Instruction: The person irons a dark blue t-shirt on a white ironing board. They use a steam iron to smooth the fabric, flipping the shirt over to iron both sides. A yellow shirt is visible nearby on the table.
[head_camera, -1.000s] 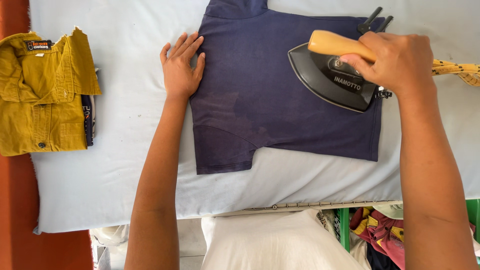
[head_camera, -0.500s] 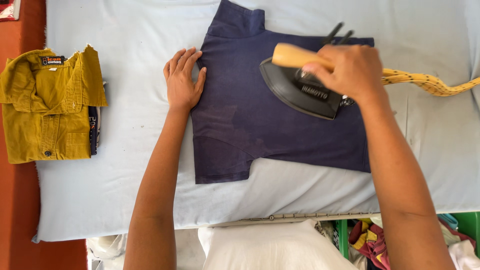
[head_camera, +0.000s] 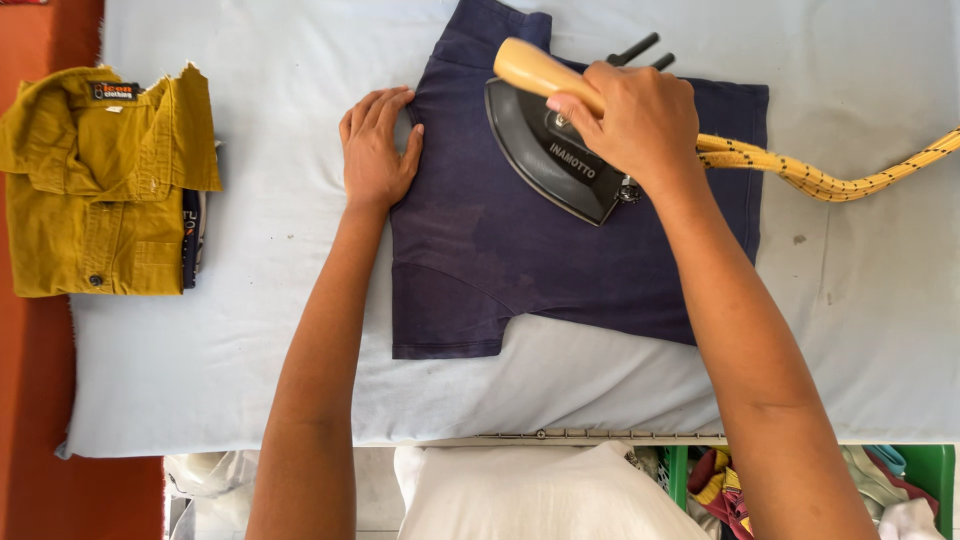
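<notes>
The right hand (head_camera: 640, 120) grips the wooden handle of a black iron (head_camera: 550, 155) resting on a navy shirt (head_camera: 560, 250). The left hand (head_camera: 375, 150) lies flat, fingers (head_camera: 375, 105) on the bench (head_camera: 200, 360) cloth at the shirt's edge. A folded mustard shirt (head_camera: 100, 185) lies well left of those fingers.

One black iron (head_camera: 560, 160) with one wooden handle and one yellow braided cord (head_camera: 830, 175) at three o'clock. One navy shirt (head_camera: 560, 250) at centre. One folded mustard shirt (head_camera: 105, 190) at nine o'clock.

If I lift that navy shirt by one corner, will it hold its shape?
Probably not. The navy shirt lies flat and thin on the padded board, so it should drape limply. It looks light; the left hand pins its edge while the right hand runs the iron.
</notes>
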